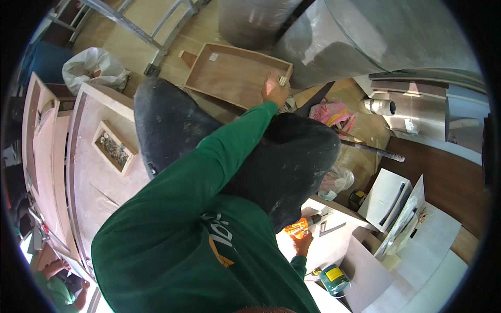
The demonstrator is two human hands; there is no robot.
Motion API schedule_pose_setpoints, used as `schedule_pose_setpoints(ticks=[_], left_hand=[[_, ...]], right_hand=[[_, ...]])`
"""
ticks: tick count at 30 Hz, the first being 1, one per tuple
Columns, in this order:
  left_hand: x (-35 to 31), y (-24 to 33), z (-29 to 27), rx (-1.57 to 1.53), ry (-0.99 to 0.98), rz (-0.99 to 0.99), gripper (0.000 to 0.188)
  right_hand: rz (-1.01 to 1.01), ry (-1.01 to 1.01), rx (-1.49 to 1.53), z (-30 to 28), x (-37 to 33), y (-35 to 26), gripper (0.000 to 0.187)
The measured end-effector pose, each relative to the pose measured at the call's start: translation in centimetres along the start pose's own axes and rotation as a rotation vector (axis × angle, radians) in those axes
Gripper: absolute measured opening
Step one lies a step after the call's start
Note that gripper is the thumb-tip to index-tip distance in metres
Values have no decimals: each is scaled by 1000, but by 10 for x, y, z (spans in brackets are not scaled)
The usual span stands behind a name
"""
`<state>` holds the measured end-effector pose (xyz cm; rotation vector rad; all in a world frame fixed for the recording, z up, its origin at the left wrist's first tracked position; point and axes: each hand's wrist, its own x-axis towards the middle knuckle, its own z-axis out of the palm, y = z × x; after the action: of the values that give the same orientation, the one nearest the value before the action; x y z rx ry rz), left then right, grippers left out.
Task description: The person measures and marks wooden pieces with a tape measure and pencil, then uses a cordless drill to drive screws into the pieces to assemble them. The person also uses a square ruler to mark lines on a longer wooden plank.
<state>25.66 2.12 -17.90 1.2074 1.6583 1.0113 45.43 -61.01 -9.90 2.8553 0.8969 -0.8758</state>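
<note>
A shallow open wooden box (pixel 224 78), like a drawer, lies tilted beyond my knees with a small pale label inside. My left hand (pixel 275 89) reaches across to its right end, fingers closed at the edge; a small pale piece shows by the fingertips, too small to name. Low on the right, my right hand (pixel 301 243) is wrapped round an orange cordless drill (pixel 297 228), whose dark chuck points right over a white panel (pixel 334 245). Part of that grip is hidden from above.
A small wooden tray of screws (pixel 114 151) rests on a framed panel at left. Large wrapped cylinders (pixel 365 36) stand at the back. A metal rod (pixel 383 152) juts out at right. A green can (pixel 334 279) sits lower right. A co-worker's hands (pixel 57 267) show lower left.
</note>
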Motion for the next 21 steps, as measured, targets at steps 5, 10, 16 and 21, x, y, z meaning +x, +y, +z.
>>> schedule_pose_setpoints(ticks=[5,10,16,21], left_hand=[[9,-65,35,251,-162,71,60],[33,-114,17,357,-556,4,64],[130,-169,-60,297,-725,-321,59],[206,-110,-182,424,-630,25,52]], right_hand=[[-52,59,-151,-10,-22,30,122],[80,33,-19,-26,-21,18,120],[45,141,-394,-69,18,-54,94],[-375,385,-27,-132,46,-202,70]])
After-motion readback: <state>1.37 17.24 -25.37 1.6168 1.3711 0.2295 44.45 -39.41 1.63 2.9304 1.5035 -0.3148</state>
